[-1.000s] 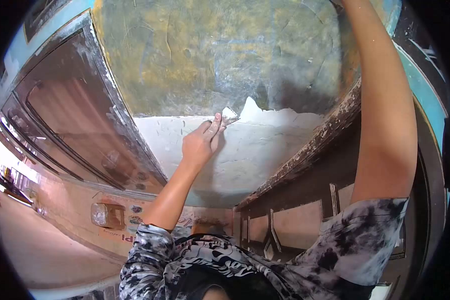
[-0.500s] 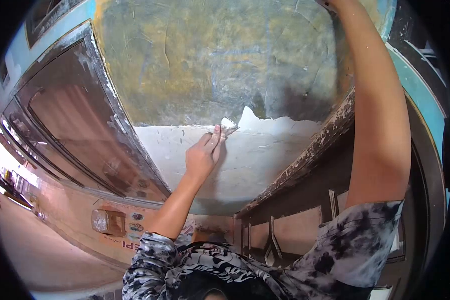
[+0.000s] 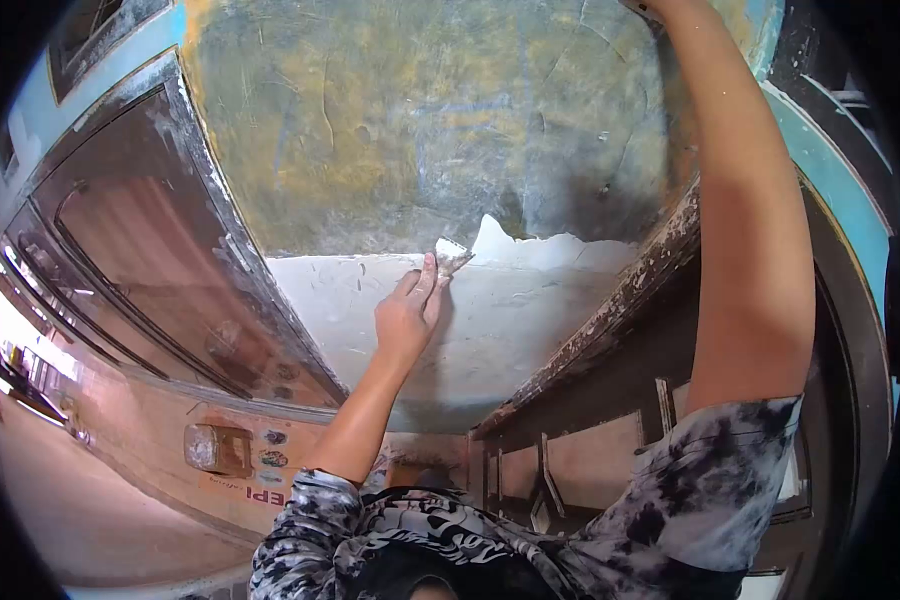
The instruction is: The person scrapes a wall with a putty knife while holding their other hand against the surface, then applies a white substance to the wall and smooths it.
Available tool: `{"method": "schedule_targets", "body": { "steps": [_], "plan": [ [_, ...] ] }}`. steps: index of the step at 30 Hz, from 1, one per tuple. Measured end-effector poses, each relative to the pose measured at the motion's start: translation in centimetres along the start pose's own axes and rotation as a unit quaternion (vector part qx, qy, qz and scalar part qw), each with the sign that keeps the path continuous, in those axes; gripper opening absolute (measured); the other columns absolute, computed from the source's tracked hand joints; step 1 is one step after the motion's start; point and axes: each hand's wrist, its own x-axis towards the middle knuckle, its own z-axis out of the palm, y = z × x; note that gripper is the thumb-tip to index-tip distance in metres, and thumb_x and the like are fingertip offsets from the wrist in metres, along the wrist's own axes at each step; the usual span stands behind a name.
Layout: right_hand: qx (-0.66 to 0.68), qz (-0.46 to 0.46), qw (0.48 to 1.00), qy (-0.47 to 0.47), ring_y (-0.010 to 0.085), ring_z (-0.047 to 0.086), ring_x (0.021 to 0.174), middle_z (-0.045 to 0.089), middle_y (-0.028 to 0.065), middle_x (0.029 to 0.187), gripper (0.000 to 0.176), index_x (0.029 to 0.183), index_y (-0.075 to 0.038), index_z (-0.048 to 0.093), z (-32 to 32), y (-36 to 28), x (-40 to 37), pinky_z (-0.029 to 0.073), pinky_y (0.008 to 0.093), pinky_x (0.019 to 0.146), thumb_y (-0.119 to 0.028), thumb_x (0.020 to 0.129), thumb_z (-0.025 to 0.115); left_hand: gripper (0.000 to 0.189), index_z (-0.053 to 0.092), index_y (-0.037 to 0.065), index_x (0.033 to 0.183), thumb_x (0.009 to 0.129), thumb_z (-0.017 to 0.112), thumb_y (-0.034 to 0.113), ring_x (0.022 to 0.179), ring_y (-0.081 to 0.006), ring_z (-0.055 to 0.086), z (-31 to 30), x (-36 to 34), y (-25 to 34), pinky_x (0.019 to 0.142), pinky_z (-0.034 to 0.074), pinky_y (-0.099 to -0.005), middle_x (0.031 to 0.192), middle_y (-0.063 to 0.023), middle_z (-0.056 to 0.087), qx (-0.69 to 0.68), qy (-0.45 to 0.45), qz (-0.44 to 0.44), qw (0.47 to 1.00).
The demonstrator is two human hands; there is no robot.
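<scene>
Scraper [image 3: 455,254] was gripped in the left hand [image 3: 406,312], by the white coat [image 3: 530,305]'s top edge. Spreading was seemingly being done; steady, even pressure was called for (right hand [image 3: 660,7] was cropped, grip couldn't be told).

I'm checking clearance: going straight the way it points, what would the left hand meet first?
Probably the mottled wall just above the white coating; whether the scraper in the left hand touches it is unclear.

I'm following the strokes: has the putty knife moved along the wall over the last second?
No, not noticeably: the putty knife stays just left of the white plaster peak.
</scene>
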Motion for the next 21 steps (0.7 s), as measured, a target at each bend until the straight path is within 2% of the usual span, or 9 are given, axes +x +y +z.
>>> {"method": "schedule_targets", "body": {
  "steps": [9,11,18,20,21],
  "plan": [
    [-0.001,0.000,1.000,-0.001,0.0322,0.029,0.155,0.039,0.0075,0.165,0.070,0.152,-0.023,0.053,0.03,-0.05,0.08,0.019,0.0562,0.125,-0.057,0.092,0.062,0.052,0.063,0.015,0.143,0.093,0.076,0.017,0.064,-0.0284,0.063,0.44,0.08,0.46,0.053,0.050,-0.0404,0.083,-0.0085,0.064,-0.044,0.030,-0.008,0.999],
    [0.003,0.000,1.000,0.004,0.0322,0.029,0.155,0.040,0.0076,0.165,0.070,0.152,-0.022,0.053,0.01,-0.19,0.04,0.019,0.0561,0.125,-0.057,0.092,0.062,0.049,0.062,0.006,0.141,0.094,0.075,0.009,0.064,-0.0276,0.063,-0.02,0.31,0.67,0.058,0.051,-0.0357,0.086,-0.0145,0.067,-0.041,0.003,-0.007,0.999],
    [0.009,0.002,1.000,0.005,0.0320,0.030,0.154,0.041,0.0079,0.164,0.070,0.151,-0.022,0.054,-0.25,-0.19,0.00,0.020,0.0549,0.125,-0.056,0.090,0.064,0.049,0.063,0.006,0.140,0.094,0.075,0.009,0.062,-0.0269,0.059,0.37,0.33,0.79,0.058,0.050,-0.0346,0.082,-0.0144,0.065,-0.066,0.016,-0.026,0.997],
    [0.014,0.004,1.000,0.004,0.0320,0.030,0.154,0.041,0.0080,0.164,0.070,0.151,-0.022,0.054,-0.18,-0.34,-0.08,0.020,0.0548,0.125,-0.055,0.090,0.064,0.053,0.061,0.015,0.145,0.094,0.074,0.014,0.067,-0.0301,0.066,0.26,0.33,0.76,0.056,0.052,-0.0399,0.087,-0.0102,0.068,-0.047,0.011,-0.022,0.999],
    [0.015,0.008,1.000,0.001,0.0320,0.030,0.154,0.041,0.0081,0.164,0.070,0.150,-0.022,0.054,-0.21,-0.35,-0.11,0.020,0.0548,0.125,-0.055,0.090,0.064,0.053,0.061,0.015,0.145,0.094,0.074,0.014,0.067,-0.0301,0.066,0.38,0.13,0.75,0.056,0.052,-0.0399,0.087,-0.0102,0.068,-0.045,0.012,-0.022,0.999]
  ]
}}
